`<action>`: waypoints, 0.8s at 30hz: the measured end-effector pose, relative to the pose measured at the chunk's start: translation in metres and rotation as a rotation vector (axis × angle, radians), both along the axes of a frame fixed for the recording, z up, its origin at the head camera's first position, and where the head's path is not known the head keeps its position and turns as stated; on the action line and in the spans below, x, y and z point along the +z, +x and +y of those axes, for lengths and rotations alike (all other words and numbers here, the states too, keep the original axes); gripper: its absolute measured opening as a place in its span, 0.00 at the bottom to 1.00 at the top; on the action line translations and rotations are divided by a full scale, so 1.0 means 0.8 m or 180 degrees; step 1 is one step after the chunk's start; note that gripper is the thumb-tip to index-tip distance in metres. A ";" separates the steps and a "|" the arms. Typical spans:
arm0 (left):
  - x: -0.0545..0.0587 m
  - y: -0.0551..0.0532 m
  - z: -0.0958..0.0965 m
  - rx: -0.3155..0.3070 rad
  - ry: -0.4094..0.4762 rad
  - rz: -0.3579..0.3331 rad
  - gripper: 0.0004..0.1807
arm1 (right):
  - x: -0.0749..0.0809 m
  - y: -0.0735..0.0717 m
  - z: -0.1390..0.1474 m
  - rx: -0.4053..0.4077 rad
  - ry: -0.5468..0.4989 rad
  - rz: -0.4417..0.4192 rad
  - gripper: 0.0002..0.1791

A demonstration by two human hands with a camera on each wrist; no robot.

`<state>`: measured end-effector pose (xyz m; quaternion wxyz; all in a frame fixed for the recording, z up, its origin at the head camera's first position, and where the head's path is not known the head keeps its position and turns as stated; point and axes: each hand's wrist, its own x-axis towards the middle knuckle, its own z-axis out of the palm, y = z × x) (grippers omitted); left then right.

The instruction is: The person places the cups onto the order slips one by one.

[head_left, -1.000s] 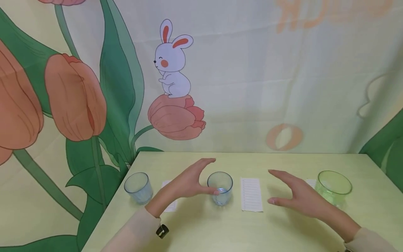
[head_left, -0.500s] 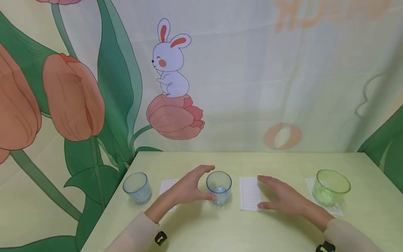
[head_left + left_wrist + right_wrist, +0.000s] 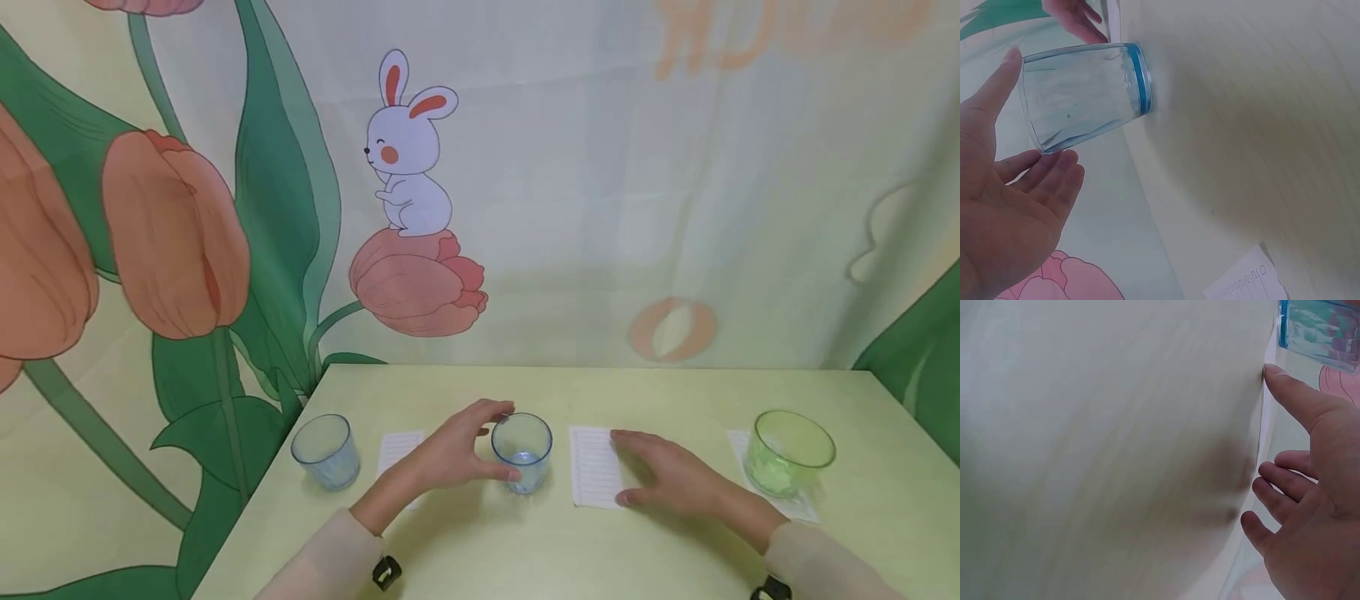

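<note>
My left hand point(image 3: 450, 452) is around the left side of a clear glass with a blue rim point(image 3: 528, 471) standing on the table. Its thumb lies across the front of the glass and its fingers reach behind. In the left wrist view the thumb and fingertips meet opposite sides of the glass point(image 3: 1085, 94) at its mouth, with the palm apart from it. My right hand point(image 3: 671, 479) has its fingers loosely spread low at the right edge of a small white paper strip point(image 3: 595, 467) with printed lines. It grips nothing.
Another clear blue-tinted glass point(image 3: 330, 454) stands at the table's left. A second lined paper point(image 3: 397, 450) lies partly behind my left forearm. A green glass point(image 3: 787, 458) stands on another white paper point(image 3: 738, 446) at the right. A printed curtain point(image 3: 562, 208) hangs behind the table.
My right hand has moved left from beside the green glass to the middle paper's edge. The left hand has come slightly lower and its thumb and fingers have drawn in on the glass.
</note>
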<state>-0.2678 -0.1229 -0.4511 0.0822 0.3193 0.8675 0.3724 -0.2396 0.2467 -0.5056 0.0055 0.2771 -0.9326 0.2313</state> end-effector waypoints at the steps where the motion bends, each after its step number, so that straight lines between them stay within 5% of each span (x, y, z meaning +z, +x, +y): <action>1: -0.001 0.000 0.001 -0.0006 0.0006 -0.0014 0.53 | 0.000 0.002 0.000 -0.0010 0.0002 -0.0012 0.51; 24: -0.009 0.001 0.007 0.0030 0.0032 -0.0010 0.49 | 0.005 0.005 0.002 0.0197 0.0154 -0.0029 0.50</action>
